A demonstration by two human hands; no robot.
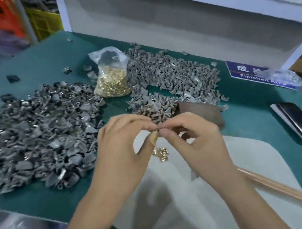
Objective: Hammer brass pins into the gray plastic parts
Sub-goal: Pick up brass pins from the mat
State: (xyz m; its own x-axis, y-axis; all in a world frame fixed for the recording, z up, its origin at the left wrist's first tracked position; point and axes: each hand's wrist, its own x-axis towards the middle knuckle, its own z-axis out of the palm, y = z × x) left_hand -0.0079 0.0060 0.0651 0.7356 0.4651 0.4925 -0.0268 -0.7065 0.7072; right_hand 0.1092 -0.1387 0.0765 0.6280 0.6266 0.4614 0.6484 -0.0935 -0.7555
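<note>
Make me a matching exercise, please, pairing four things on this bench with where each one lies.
Things:
1. bag of brass pins
2. phone
3. loose brass pins
4. wooden handle

Places:
A. on the pale mat, below the two hands
B. between the two heaps of gray parts
C. at the right edge of the green table
D. slanting across the mat's right corner

Pairs: 1-B, 2-C, 3-A, 4-D
</note>
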